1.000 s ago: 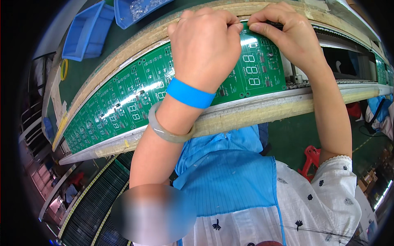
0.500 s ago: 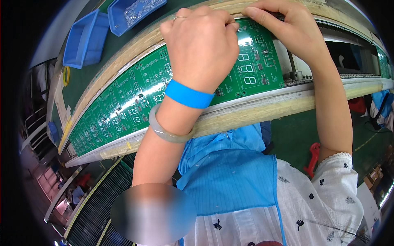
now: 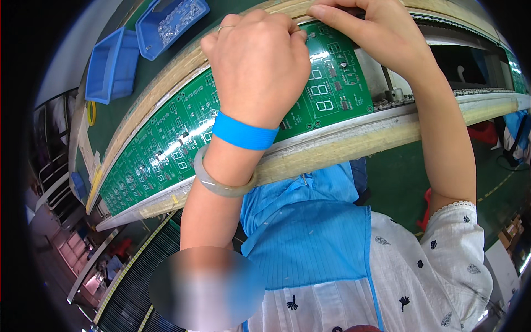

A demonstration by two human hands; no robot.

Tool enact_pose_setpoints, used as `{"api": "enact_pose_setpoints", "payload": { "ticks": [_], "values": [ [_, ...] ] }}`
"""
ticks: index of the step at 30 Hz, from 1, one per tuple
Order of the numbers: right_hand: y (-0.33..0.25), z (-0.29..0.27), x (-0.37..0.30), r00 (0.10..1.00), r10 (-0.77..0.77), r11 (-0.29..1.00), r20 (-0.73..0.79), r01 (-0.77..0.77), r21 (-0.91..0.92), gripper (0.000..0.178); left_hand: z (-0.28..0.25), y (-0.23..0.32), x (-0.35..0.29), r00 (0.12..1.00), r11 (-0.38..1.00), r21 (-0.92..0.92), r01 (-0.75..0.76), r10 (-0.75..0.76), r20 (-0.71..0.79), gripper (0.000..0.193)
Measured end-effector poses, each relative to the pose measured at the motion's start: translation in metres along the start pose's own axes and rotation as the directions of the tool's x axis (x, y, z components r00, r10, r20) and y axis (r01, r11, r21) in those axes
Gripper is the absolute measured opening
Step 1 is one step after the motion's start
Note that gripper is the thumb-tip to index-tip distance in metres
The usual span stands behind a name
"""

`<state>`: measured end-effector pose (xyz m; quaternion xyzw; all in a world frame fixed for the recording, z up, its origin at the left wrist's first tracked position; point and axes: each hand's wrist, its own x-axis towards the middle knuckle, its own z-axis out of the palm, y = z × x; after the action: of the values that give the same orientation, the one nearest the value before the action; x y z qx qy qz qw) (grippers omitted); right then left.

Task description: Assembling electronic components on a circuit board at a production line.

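Green circuit boards, printed with white outlines and dotted with small dark parts, lie end to end in a long row that curves across the upper middle of the view. They sit between two pale rails, the near rail running in front of the person's body and the far rail behind the boards.

The person's left hand is over the row, back of the hand upward, covering part of the boards. Its fingers are curled inward and the thumb lies close to the index finger near the boards' far edge; whether anything is pinched there cannot be told. A blue band circles that wrist, with a pale bangle below it.

The right hand reaches to the far edge of the rightmost board. Its thumb stretches left, toward the left hand but apart from it; the other fingers are partly cut off by the upper edge, so their grip cannot be told.

At upper left are two blue bins, the farther one holding small clear pieces. A yellow ring lies near them.
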<state>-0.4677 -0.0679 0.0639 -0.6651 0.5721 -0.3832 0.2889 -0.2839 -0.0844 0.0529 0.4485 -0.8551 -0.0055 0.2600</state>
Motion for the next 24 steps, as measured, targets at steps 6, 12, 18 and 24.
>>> {"api": "enact_pose_setpoints", "payload": {
  "ticks": [6, 12, 18, 24],
  "values": [
    [-0.001, -0.002, 0.0, 0.999, 0.049, 0.999, 0.021, -0.049, 0.022, 0.02, 0.003, 0.002, 0.001, 1.0, 0.999, 0.032, -0.021, 0.021, 0.004, 0.016],
    [-0.001, -0.002, -0.001, 0.992, 0.125, 0.984, 0.005, -0.125, 0.124, 0.02, -0.017, 0.018, 0.007, 0.992, 0.997, -0.026, 0.068, -0.065, 0.111, 0.011],
    [0.001, 0.004, 0.0, 0.982, 0.19, 0.968, -0.008, -0.186, 0.167, 0.02, -0.009, 0.012, 0.003, 0.998, 0.998, 0.031, -0.046, 0.047, -0.029, 0.011],
    [0.003, 0.005, -0.001, 0.973, 0.231, 0.956, -0.02, -0.223, 0.192, 0.019, -0.005, 0.009, 0.001, 0.994, 0.996, 0.055, -0.069, 0.073, -0.081, 0.007]
  ]
}}
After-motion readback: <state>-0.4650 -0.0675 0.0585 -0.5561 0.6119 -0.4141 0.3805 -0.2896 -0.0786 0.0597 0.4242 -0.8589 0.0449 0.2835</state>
